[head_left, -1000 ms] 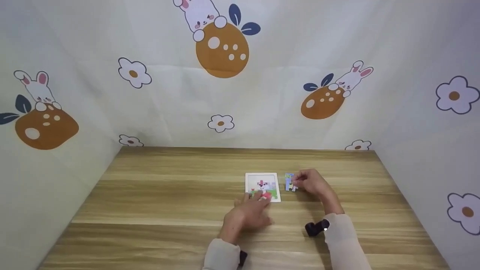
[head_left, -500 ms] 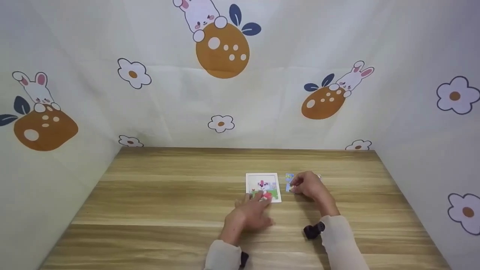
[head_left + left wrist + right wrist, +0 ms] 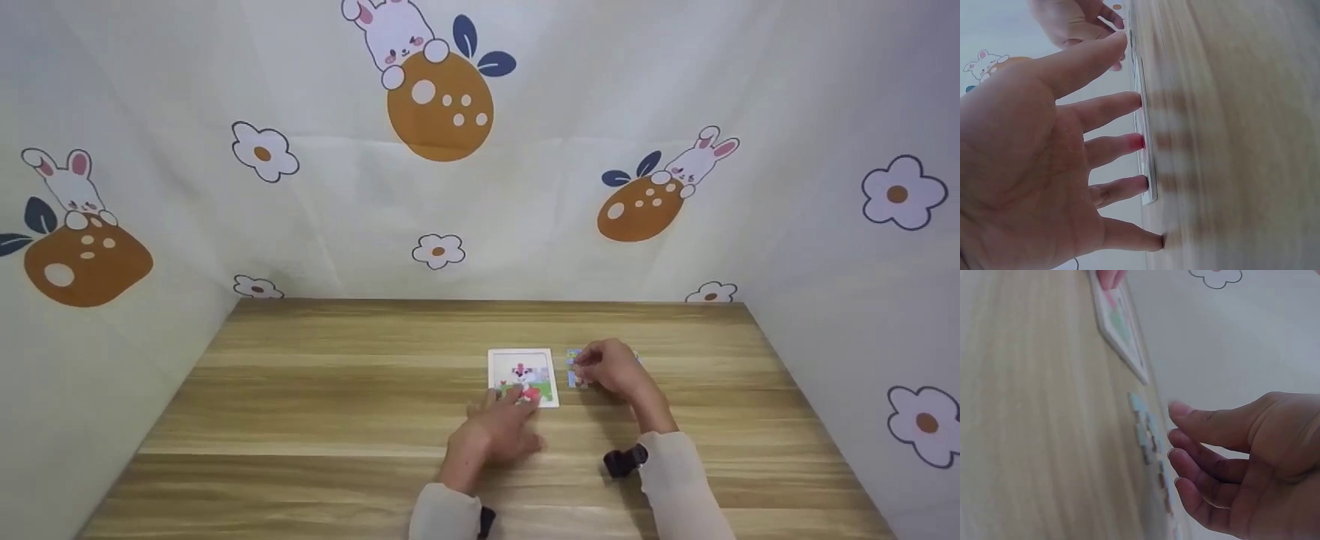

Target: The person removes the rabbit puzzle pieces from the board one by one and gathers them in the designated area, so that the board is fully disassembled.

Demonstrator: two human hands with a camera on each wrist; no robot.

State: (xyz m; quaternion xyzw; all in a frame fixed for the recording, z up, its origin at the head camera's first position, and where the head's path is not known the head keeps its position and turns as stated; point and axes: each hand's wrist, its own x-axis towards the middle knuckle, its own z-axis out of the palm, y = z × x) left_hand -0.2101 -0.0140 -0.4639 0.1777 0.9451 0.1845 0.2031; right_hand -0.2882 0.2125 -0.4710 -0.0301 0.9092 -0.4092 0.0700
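Observation:
A jigsaw puzzle board (image 3: 520,350) with a white rim lies on the table, partly filled with a cartoon animal picture. My left hand (image 3: 499,431) rests its spread fingertips on the board's near side; in the left wrist view the fingers (image 3: 1114,143) are straight. Loose puzzle pieces (image 3: 574,379) lie right of the board, partly hidden under my right hand (image 3: 619,369). In the right wrist view, several thin pieces (image 3: 1145,436) are on the table beside the loosely bent fingers (image 3: 1202,469). Nothing shows between that thumb and the fingers.
A wood-grain table (image 3: 322,420) spreads around the puzzle. Behind and at both sides hangs a pale curtain (image 3: 337,202) printed with rabbits, oranges and flowers. Small black cameras, one of them the right wrist camera (image 3: 626,460), sit on the sleeves.
My right hand has shifted slightly left over the loose pieces, covering them differently. The left hand stays on the board. The head view has tilted a little.

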